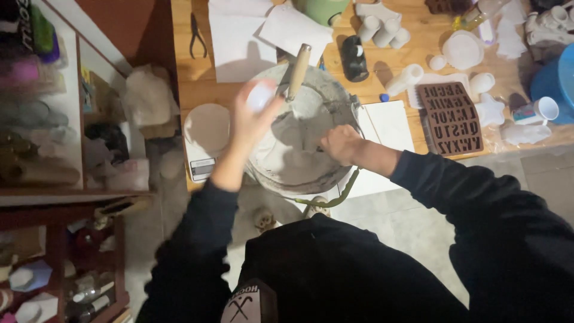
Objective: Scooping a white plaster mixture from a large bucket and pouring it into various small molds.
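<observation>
Two hands at a grey bucket (299,143) on the worktop (418,54).
A small white cup (260,94) is gripped by the left hand (254,116); the right hand (339,142) is closed inside the bucket, beside the wooden-handled trowel (297,72).

A large round metal bucket (302,146), coated inside with pale grey powder, is set upright at the near edge of the wooden counter (185,78). A wooden-handled trowel (297,72) is leaned tilted against the bucket's far rim. A small white cup (261,94), blurred, is held above the bucket's left rim.
</observation>
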